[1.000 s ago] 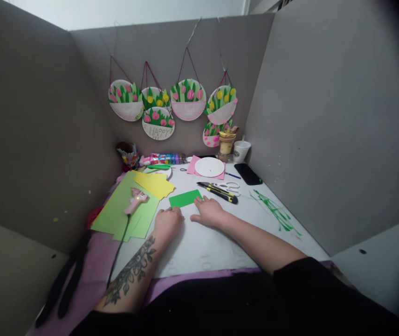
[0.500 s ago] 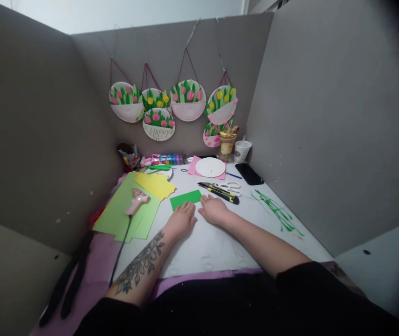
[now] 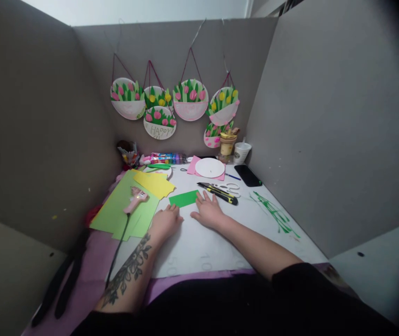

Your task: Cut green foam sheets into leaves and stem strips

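Green paper rectangle [image 3: 183, 199] is lying mid-desk [image 3: 199, 245], between both hands. The left hand [image 3: 166, 221] is palm down with bent fingers at the near edge; no way to make out if it's pinching or just resting there. The right hand [image 3: 209, 211] has its fingers spread, tips at the right end, not gripping. There's a gap between the two.

My worry would be the utility knife [image 3: 226, 197] and white-handled scissors [image 3: 233, 188] just past the right hand: a careless slide forward could meet something sharp, though I can't see if the blade's out. Uneven pressure could also skew or crease the paper. And the pink glue gun [image 3: 136, 199] sits right on the light green sheets [image 3: 106, 219], its cord [image 3: 121, 240] running down by the left forearm, so a snag might drag it. If it's hot, scorched paper imo.
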`<move>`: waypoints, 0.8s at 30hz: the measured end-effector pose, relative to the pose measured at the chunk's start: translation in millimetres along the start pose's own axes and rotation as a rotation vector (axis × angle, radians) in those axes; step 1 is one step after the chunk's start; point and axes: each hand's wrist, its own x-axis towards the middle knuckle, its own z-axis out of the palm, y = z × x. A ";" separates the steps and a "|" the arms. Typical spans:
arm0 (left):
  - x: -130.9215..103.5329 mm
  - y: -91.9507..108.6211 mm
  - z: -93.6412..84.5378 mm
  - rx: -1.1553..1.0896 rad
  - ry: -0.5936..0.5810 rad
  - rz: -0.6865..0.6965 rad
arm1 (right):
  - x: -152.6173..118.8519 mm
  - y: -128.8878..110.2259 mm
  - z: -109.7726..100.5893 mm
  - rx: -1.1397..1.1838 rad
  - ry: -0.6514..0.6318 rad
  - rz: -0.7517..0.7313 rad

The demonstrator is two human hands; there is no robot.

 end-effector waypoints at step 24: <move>-1.1 -1.3 -0.8 -0.006 -0.011 -0.021 | 1.9 17.2 -6.1 0.092 -0.186 -0.121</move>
